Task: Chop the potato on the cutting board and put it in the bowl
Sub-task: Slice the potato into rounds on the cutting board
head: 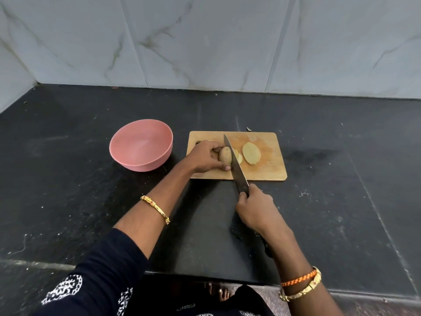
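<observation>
Nearest the camera, the right hand point(255, 208) was curled tight round the handle of a long knife point(235, 165), whose blade ran up and away across the near edge of the cutting board point(268, 169). Further off, the left hand point(206, 157) gripped the potato point(225, 154) from the left, fingers over its top and thumb at its near side, just beside the blade. That uncut piece sat on the left part of the board, the blade against its right face. Right of the blade lay 1 large flat slice point(251, 153) and what looked like 1 or 2 smaller slices point(238, 156), partly hidden behind the steel. Left of the board, apart from it, stood the pink bowl point(141, 144), with nothing visible inside.

By the look of it, the potato would be firm, dense and fairly heavy for its size, with a rounded skin side apt to roll and cut faces wet and slippery. Holding it on the skin, well back from the blade with fingertips tucked, seemed safest; slices would lift best when gathered flat together.
</observation>
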A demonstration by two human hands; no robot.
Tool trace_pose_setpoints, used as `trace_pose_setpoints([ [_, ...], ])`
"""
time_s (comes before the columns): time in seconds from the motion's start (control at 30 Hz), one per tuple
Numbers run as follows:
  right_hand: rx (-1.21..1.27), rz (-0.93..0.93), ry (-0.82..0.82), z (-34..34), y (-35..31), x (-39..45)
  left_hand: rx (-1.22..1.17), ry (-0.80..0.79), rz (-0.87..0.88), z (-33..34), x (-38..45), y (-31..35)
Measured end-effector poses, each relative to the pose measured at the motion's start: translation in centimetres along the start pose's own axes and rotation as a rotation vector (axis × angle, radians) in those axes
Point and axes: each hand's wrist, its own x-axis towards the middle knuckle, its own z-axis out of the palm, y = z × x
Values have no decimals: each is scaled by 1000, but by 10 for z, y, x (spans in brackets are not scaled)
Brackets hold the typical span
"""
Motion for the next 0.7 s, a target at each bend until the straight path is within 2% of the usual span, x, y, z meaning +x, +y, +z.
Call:
trace_pose_setpoints([
  [0.13, 6, -11, 41, -1, 3, -2, 66, -23, -12, -5, 3, 5],
  [0.37, -118, -25, 120, 0, 1, 0, 97, 62, -19, -2, 7, 0],
  [0.57, -146, -51, 103, -4, -3, 9, 155, 110, 6, -1, 5, 0],
  [0.7, -21, -48, 44, -15, -1, 17, 214, 33, -38, -8, 7, 4],
])
